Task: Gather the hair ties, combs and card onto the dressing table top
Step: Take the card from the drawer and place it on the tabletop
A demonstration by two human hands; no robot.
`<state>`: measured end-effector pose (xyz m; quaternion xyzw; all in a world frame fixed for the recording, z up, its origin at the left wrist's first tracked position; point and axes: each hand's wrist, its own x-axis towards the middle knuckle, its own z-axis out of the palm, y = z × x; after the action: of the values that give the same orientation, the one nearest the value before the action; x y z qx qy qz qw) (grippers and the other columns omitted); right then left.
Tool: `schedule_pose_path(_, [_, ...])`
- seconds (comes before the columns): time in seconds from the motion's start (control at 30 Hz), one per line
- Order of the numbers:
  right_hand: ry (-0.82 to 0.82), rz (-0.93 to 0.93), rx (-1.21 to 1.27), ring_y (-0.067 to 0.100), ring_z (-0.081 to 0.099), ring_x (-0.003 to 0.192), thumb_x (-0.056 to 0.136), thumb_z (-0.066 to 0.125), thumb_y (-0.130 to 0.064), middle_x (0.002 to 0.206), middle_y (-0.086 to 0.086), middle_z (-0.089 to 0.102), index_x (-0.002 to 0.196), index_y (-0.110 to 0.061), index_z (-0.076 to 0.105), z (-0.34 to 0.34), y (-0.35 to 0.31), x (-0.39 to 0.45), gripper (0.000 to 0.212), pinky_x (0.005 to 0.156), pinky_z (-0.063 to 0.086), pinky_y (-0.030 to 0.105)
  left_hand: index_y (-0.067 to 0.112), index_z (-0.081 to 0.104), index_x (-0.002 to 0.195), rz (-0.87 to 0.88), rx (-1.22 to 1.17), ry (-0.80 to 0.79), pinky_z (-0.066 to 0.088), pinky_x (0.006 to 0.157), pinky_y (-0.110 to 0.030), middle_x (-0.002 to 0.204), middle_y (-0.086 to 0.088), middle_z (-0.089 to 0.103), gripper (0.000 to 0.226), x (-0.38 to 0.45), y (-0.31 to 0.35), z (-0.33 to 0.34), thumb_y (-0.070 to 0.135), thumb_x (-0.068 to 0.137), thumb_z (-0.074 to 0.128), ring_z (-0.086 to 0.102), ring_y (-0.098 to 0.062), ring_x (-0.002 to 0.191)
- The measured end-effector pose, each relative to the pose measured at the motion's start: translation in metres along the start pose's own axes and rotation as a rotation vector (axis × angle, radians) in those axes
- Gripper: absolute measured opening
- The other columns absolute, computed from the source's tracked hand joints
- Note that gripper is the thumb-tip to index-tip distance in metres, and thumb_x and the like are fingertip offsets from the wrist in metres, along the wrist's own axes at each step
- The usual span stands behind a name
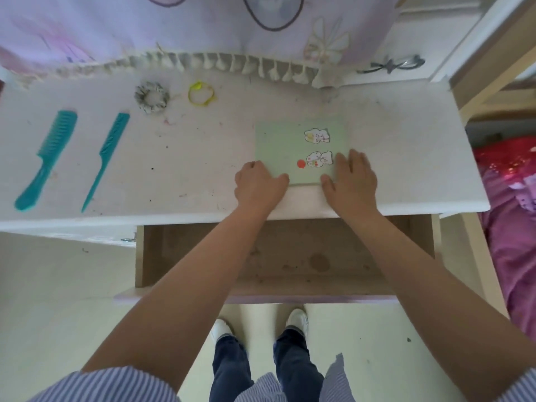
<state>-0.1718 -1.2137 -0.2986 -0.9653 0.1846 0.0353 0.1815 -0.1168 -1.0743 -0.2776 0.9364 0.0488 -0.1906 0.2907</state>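
So, card (293, 146): pale green, squarish, flat on the dressing table top (203, 158), right of centre & close to the front edge. It's got two small white cartoon stickers w/ coloured dots toward its right side, one above the other, plus a red-orange dot sticker near the lower middle. Near edge of card runs roughly parallel to the table's front edge.

Left hand (258, 184) lies palm down at the card's near-left corner, fingers together & loosely curled, thumb tip pressed on the card's bottom edge. Right hand (349, 178) is palm down at the near-right corner, fingers flat and close together over the card's right edge, thumb angled in along the bottom edge. Neither hand has the card lifted; both just press on it. Both forearms bare, reaching out over an open drawer (290, 256) below the table front; striped sleeves at the bottom of view.

Rest of the task stuff is on the top too, well apart from the card: wide-tooth teal comb (46, 158) far left, teal tail comb (106, 158) just beside it, both lying at a slant w/ handles toward the front. Behind them, grey-white scrunchie (152, 97) and a yellow hair tie (201, 93), near each other by the fringed cloth (203, 63) at the back.
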Motion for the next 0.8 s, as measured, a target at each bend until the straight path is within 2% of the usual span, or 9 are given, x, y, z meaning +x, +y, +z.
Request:
schedule_pose_path(0.2, [0.060, -0.213, 0.131, 0.045, 0.027, 0.137, 0.089, 0.051, -0.044, 0.146, 0.032, 0.032, 0.136, 0.003, 0.037, 0.003, 0.020, -0.047, 0.068, 0.112, 0.023, 0.057, 0.003, 0.021, 0.143, 0.491, 0.339, -0.011, 0.018, 0.116, -0.048, 0.155, -0.013, 0.016, 0.085, -0.055, -0.068, 0.007, 0.046, 0.082, 0.061, 0.010, -0.029, 0.144])
schedule_pose_path(0.3, [-0.041, -0.565, -0.074, 0.043, 0.032, 0.131, 0.082, 0.026, -0.071, 0.132, 0.033, 0.049, 0.128, -0.007, 0.038, 0.014, 0.044, -0.104, 0.079, 0.109, 0.021, 0.055, -0.005, 0.038, 0.134, 0.730, 0.665, -0.115, 0.030, 0.104, -0.062, 0.146, -0.025, 0.031, 0.105, -0.085, -0.121, 0.009, 0.059, 0.060, 0.075, 0.022, -0.039, 0.134])
schedule_pose_path(0.37, [-0.148, -0.619, -0.231, 0.044, 0.038, 0.127, 0.070, 0.056, -0.067, 0.129, 0.030, 0.055, 0.126, -0.014, 0.043, 0.024, 0.059, -0.130, 0.077, 0.104, 0.028, 0.059, -0.001, 0.028, 0.140, 0.670, 0.739, -0.262, 0.018, 0.111, -0.059, 0.151, -0.019, 0.013, 0.108, -0.094, -0.146, 0.010, 0.060, 0.063, 0.072, 0.001, -0.037, 0.135])
schedule_pose_path(0.43, [-0.236, -0.537, -0.341, 0.051, 0.053, 0.115, 0.040, 0.089, -0.045, 0.124, 0.030, 0.060, 0.119, -0.012, 0.059, 0.031, 0.064, -0.137, 0.092, 0.088, 0.040, 0.071, -0.002, 0.033, 0.138, 0.646, 0.780, -0.292, 0.021, 0.109, -0.062, 0.150, -0.021, 0.024, 0.103, -0.093, -0.158, 0.009, 0.053, 0.062, 0.077, 0.010, -0.040, 0.136])
schedule_pose_path(0.53, [-0.240, -0.502, -0.366, 0.055, 0.054, 0.109, 0.025, 0.093, -0.030, 0.122, 0.034, 0.060, 0.118, -0.011, 0.060, 0.029, 0.059, -0.127, 0.101, 0.082, 0.035, 0.077, -0.007, 0.050, 0.125, 0.684, 0.833, -0.219, 0.034, 0.095, -0.069, 0.131, -0.030, 0.053, 0.102, -0.089, -0.161, 0.007, 0.046, 0.047, 0.088, 0.040, -0.047, 0.125])
schedule_pose_path(0.6, [-0.171, -0.543, -0.348, 0.054, 0.049, 0.116, 0.032, 0.091, -0.030, 0.128, 0.032, 0.055, 0.124, -0.018, 0.045, 0.024, 0.056, -0.127, 0.104, 0.106, 0.016, 0.070, -0.003, 0.044, 0.129, 0.739, 0.769, -0.121, 0.018, 0.112, -0.060, 0.130, -0.031, 0.053, 0.103, -0.089, -0.161, 0.004, 0.055, 0.053, 0.081, 0.023, -0.034, 0.140])
schedule_pose_path(0.67, [-0.104, -0.516, -0.280, 0.054, 0.042, 0.122, 0.039, 0.089, -0.030, 0.131, 0.033, 0.052, 0.126, -0.020, 0.038, 0.016, 0.058, -0.126, 0.101, 0.116, -0.011, 0.049, 0.001, 0.030, 0.130, 0.746, 0.668, -0.036, -0.015, 0.118, -0.037, 0.133, -0.032, 0.049, 0.089, -0.087, -0.161, -0.006, 0.071, 0.078, 0.041, -0.018, -0.011, 0.143])
schedule_pose_path(0.73, [-0.036, -0.528, -0.259, 0.054, 0.038, 0.125, 0.039, 0.089, -0.033, 0.131, 0.036, 0.050, 0.127, -0.018, 0.037, 0.009, 0.059, -0.119, 0.103, 0.114, -0.003, 0.053, 0.000, 0.026, 0.130, 0.744, 0.647, -0.015, -0.023, 0.114, -0.031, 0.135, -0.031, 0.046, 0.095, -0.079, -0.154, -0.020, 0.078, 0.078, 0.012, -0.027, -0.007, 0.140])
schedule_pose_path(0.8, [-0.023, -0.547, -0.295, 0.057, 0.039, 0.123, 0.033, 0.091, -0.038, 0.131, 0.037, 0.050, 0.127, -0.014, 0.039, 0.002, 0.054, -0.106, 0.110, 0.106, 0.016, 0.069, -0.004, 0.027, 0.133, 0.765, 0.716, 0.020, -0.013, 0.118, -0.041, 0.137, -0.029, 0.045, 0.098, -0.072, -0.143, -0.026, 0.074, 0.075, 0.038, -0.006, -0.018, 0.145])
